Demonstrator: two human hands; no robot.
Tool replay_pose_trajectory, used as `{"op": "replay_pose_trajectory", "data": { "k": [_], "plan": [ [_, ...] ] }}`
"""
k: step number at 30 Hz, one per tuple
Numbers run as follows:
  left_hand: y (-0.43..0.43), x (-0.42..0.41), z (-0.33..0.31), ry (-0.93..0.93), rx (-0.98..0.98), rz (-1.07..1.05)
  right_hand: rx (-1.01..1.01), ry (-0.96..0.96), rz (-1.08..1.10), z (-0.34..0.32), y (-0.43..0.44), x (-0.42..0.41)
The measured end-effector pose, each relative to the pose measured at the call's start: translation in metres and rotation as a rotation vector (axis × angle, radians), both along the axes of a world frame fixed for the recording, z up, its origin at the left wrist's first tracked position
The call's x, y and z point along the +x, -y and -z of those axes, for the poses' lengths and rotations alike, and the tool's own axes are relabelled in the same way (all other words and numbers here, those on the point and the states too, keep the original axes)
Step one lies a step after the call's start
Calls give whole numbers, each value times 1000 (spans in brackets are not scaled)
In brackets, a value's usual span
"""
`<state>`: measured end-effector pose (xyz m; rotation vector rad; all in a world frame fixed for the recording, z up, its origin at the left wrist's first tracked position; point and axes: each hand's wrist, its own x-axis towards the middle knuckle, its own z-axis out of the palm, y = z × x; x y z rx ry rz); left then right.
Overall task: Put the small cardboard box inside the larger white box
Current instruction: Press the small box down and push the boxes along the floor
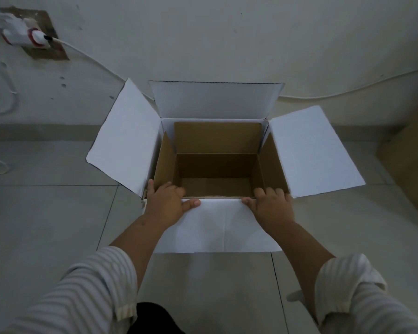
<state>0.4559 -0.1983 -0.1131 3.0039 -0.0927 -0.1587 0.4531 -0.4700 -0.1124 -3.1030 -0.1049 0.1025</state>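
Observation:
The larger white box (124, 138) stands on the tiled floor against the wall, with its four flaps spread open. The small brown cardboard box (217, 138) sits inside it, open at the top, and its inside is bare. My left hand (164, 204) is at the near left corner. Its fingers hook over the near edge into the brown box and its thumb lies on the white near flap (217, 227). My right hand (273, 207) holds the near right corner in the same way.
A wall socket with a white plug (32, 37) is at the upper left. Its cable (90, 57) runs along the wall behind the box. A tan object (410, 162) stands at the right edge. Grey floor tiles surround the box.

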Motion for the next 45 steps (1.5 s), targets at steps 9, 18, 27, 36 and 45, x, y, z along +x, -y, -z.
{"op": "replay_pose_trajectory", "data": {
  "k": [9, 18, 27, 36, 45],
  "plan": [
    [0, -6, 2, 68, 4, 0, 125, -32, 23, 0, -2, -5],
    [9, -1, 1, 72, 41, -51, 152, 36, -19, 7, 11, -1],
    [74, 10, 2, 74, 8, -91, 168, 99, -100, 16, 83, 24],
    [158, 19, 4, 119, -15, -100, 146, 117, -194, 17, 168, 45],
    [198, 17, 7, 138, 21, -96, 159, 137, -213, 21, 198, 40]
  ]
}}
